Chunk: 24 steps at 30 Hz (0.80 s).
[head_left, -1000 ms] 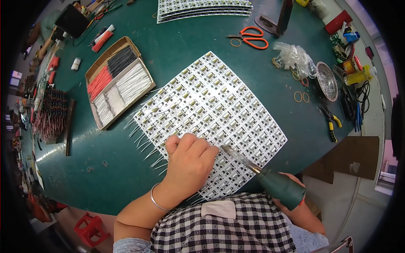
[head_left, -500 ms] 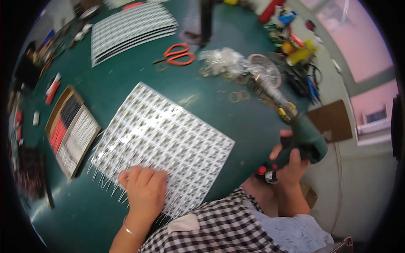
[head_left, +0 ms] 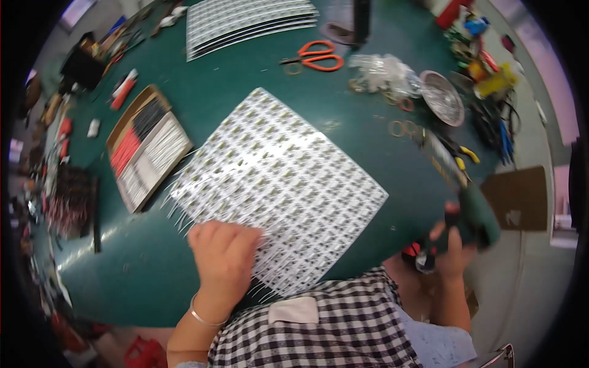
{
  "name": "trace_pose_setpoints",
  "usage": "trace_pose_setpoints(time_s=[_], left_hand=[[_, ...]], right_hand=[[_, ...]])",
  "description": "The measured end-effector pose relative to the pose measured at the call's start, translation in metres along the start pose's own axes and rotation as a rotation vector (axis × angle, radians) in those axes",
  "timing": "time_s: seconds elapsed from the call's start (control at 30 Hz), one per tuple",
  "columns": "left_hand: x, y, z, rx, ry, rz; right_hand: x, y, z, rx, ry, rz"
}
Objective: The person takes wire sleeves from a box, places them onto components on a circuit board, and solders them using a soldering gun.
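Note:
A white panel of small circuit boards [head_left: 288, 178], dotted with rows of tiny parts, lies cornerwise on the green table. Thin white wires stick out along its near-left edge. There my left hand [head_left: 224, 254] is closed, fingers curled over the edge and the wires; its fingertips are hidden. On the right, my right hand [head_left: 454, 251] is wrapped round the grip of a green heat gun [head_left: 481, 214], blurred by motion. Its long metal nozzle [head_left: 443, 161] points up and left, to the right of the panel and apart from it.
Left of the panel stands a cardboard tray [head_left: 147, 147] of red, black and white wires. Beyond lie orange-handled scissors [head_left: 319, 56], stacked panels [head_left: 251, 27] and a clear plastic bag [head_left: 383, 73]. A round dish [head_left: 442, 98] and yellow-handled pliers [head_left: 463, 153] are at right.
The whole view has shifted, so the table's things sit further right and mostly higher. My left hand has slid nearer the panel's wired edge. The heat gun's nozzle points more steeply upward.

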<state>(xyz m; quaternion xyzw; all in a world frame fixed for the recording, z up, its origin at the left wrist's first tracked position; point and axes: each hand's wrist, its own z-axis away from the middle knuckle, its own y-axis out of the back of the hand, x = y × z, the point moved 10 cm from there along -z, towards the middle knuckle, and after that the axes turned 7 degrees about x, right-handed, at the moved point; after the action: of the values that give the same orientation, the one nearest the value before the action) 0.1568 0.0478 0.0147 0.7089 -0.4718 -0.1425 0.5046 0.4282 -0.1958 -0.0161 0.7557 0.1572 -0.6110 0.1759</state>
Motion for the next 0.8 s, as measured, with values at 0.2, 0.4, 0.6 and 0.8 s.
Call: trace_pose_setpoints(time_s=[0.2,0.4,0.6,0.8], left_hand=[[0.022,-0.018,0.002,0.043,-0.115,0.135],[0.025,-0.028,0.012,0.045,-0.161,0.14],[0.02,-0.034,0.011,0.04,-0.146,0.198],[0.016,-0.036,0.009,0.025,-0.121,0.239]], right_hand=[[0.037,-0.045,0.096,-0.579,-0.27,0.057],[0.029,-0.073,0.089,-0.633,-0.234,0.313],[0.017,-0.091,0.075,-0.637,-0.069,0.337],[0.018,-0.095,0.075,-0.651,-0.003,0.317]])
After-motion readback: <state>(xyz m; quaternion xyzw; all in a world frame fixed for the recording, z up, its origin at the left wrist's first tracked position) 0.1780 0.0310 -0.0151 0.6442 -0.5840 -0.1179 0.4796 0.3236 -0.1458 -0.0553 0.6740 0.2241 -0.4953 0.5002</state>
